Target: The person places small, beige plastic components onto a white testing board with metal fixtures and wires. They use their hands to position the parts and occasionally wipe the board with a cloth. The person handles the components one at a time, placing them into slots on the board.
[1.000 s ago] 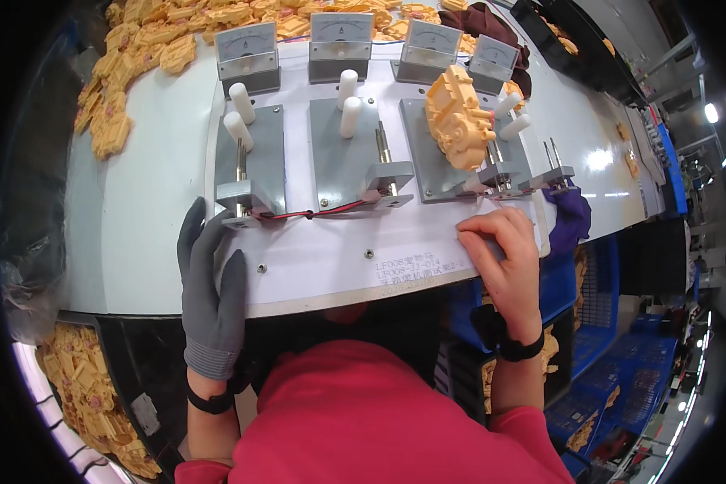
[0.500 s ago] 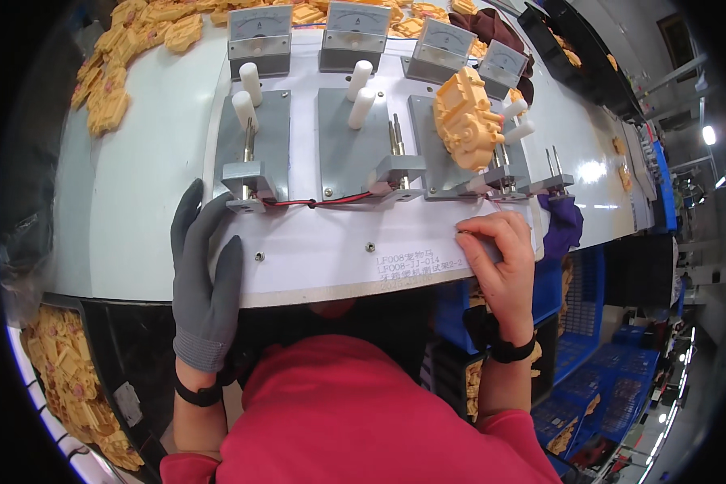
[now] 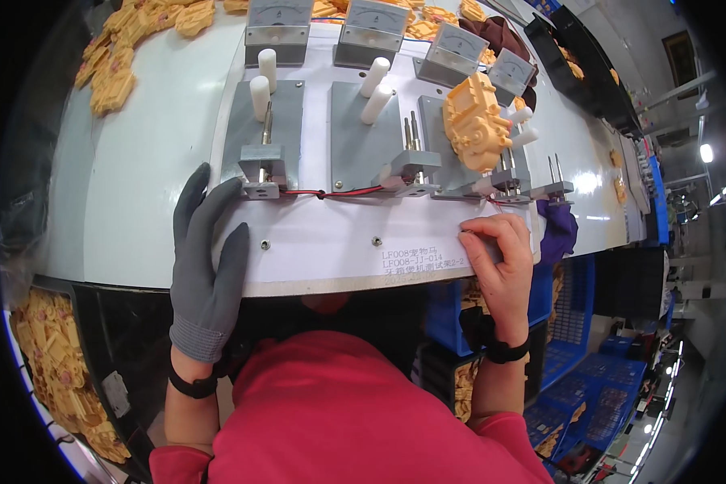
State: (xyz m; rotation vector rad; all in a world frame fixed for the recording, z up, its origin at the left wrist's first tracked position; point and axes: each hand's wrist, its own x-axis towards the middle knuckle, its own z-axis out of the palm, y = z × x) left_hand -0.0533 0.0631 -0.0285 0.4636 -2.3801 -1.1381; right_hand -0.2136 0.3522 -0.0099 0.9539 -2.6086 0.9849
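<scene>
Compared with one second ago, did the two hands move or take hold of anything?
Hardly anything changed. The gloved left hand lies flat on the white board's front edge, below the leftmost grey fixture, as before. The bare right hand remains curled at the board's right front corner; whether it grips anything cannot be told. The yellow plastic part stays on its fixture. Only the camera view shifted slightly.

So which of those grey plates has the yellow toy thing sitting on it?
The third grey plate from the left. A yellow moulded part rests on it, while the first plate and second plate carry only white pegs.
</scene>
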